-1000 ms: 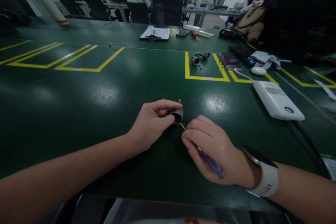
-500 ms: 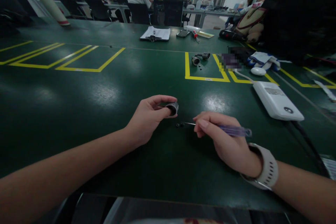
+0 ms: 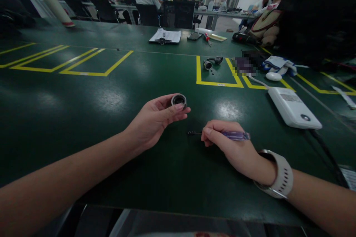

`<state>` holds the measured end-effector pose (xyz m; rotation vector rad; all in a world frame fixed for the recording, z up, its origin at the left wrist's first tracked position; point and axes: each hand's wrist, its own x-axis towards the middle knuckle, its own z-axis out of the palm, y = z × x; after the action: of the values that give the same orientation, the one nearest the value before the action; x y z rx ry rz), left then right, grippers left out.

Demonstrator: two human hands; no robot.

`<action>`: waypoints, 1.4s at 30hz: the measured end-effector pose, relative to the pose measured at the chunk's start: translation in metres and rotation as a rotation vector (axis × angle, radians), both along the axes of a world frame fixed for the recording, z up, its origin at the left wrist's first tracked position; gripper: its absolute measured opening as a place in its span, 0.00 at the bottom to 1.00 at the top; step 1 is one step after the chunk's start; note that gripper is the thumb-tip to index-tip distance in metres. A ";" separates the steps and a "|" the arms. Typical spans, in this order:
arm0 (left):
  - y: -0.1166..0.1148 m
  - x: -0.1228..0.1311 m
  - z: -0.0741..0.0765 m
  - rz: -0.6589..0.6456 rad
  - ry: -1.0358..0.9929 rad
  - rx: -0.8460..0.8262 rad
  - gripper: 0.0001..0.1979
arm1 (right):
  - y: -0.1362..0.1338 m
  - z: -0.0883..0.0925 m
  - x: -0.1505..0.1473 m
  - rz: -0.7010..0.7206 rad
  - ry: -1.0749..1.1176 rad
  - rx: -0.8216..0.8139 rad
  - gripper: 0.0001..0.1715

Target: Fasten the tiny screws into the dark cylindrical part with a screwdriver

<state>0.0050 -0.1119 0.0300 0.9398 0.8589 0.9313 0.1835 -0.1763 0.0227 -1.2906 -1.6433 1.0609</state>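
Between thumb and fingers, my left hand [image 3: 155, 120] holds a round, hollow metal ring-like part [image 3: 178, 100], its opening turned up toward me. To the right, my right hand [image 3: 228, 144] grips a screwdriver [image 3: 235, 136] with a clear purple handle, lying nearly level just over the green table. Its thin shaft points left. At its tip are small dark pieces [image 3: 191, 133], perhaps screws; they are too small to tell, and I cannot make out whether the tip touches them. A pale watch is on my right wrist.
Metal parts [image 3: 215, 60] lie in a yellow-taped box [image 3: 219, 83] beyond my hands. A white power bank-like device [image 3: 294, 106] with a cable sits at right. Farther back are a clipboard [image 3: 165, 36], a phone [image 3: 194, 36] and red-handled pliers [image 3: 207, 38]. People sit at desks behind.
My left hand has lifted the metal ring part slightly and tilted its opening upward. My right hand has shifted left, bringing the screwdriver tip to the small dark pieces.
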 end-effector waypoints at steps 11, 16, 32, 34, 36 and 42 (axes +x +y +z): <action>-0.002 -0.001 -0.002 0.081 0.082 0.099 0.18 | -0.009 -0.003 -0.007 0.131 -0.237 0.375 0.16; -0.003 -0.001 -0.005 0.059 0.184 0.213 0.18 | -0.011 -0.005 -0.005 0.154 -0.240 0.531 0.13; -0.016 0.003 -0.001 -0.102 0.375 0.325 0.16 | -0.012 -0.001 -0.005 0.159 -0.280 0.637 0.09; -0.016 0.004 -0.001 -0.088 0.386 0.337 0.14 | -0.012 -0.001 -0.005 0.183 -0.298 0.622 0.08; -0.016 0.004 -0.002 -0.074 0.399 0.345 0.13 | -0.012 -0.002 -0.005 0.206 -0.310 0.620 0.08; -0.018 0.004 -0.002 -0.049 0.420 0.344 0.15 | -0.011 -0.003 -0.006 0.214 -0.319 0.610 0.08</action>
<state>0.0088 -0.1294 0.0276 1.4830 1.0403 0.8674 0.1770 -0.1872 0.0197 -0.9137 -2.1622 0.4081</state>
